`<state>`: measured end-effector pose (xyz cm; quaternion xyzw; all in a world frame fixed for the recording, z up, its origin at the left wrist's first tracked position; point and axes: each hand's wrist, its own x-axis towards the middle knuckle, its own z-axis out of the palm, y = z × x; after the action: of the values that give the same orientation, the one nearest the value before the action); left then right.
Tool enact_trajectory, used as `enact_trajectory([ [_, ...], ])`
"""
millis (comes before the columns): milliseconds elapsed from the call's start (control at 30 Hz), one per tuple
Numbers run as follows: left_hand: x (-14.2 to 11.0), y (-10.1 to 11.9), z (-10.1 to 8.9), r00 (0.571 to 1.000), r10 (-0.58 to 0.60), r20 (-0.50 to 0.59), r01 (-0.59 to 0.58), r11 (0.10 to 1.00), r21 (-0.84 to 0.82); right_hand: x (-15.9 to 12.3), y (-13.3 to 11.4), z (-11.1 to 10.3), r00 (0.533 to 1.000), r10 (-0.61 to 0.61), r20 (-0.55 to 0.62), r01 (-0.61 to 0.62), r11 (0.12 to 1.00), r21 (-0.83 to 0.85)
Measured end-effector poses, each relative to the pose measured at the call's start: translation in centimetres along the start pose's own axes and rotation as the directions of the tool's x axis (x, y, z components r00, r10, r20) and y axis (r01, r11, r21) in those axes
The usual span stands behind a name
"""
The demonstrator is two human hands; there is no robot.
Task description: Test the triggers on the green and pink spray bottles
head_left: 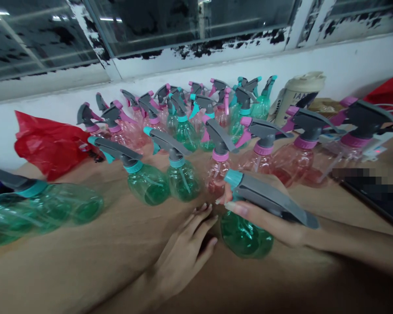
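Observation:
My right hand (pixel 268 220) is wrapped round the neck of a green spray bottle (pixel 247 237) with a grey and teal trigger head, which stands upright near the front of the table. My left hand (pixel 188 248) rests palm down on the wood to its left, fingers stretched out and holding nothing. Just behind the hands stand a pink spray bottle (pixel 216 172) and two green spray bottles, one (pixel 183 181) nearer the middle and another (pixel 149 183) further left. The right palm and part of the held bottle's neck are hidden.
Several pink and green spray bottles crowd the back of the wooden table (pixel 124 257). More green bottles (pixel 55 207) stand at the left edge. A red plastic bag (pixel 47 146), a lidded cup (pixel 298 96) and a dark phone-like slab (pixel 376 196) lie around them.

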<state>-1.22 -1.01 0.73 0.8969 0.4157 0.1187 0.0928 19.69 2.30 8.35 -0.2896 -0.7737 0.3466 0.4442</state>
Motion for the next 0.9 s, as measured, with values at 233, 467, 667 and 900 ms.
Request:
enact_trajectory([
  [233,-0.04,-0.05,0.26,1.0,0.01,-0.022,-0.01,1.0,0.016,-0.1,0.03,-0.16,1.0,0.016,0.022,-0.014,0.999,-0.05],
  [467,-0.11,0.14,0.57,1.0,0.002,-0.024,-0.001,0.999,0.041,-0.41,0.27,0.32,0.998,0.006,-0.059,-0.006,1.0,-0.002],
  [667,-0.03,0.11,0.52,0.999,0.02,-0.032,-0.018,0.999,0.046,-0.73,0.5,0.33,0.998,0.047,-0.04,-0.048,0.998,-0.027],
  [900,0.05,0.56,0.39,1.0,0.012,-0.02,-0.011,0.998,0.069,-0.94,0.7,0.31,0.993,0.113,-0.025,-0.111,0.992,0.067],
])
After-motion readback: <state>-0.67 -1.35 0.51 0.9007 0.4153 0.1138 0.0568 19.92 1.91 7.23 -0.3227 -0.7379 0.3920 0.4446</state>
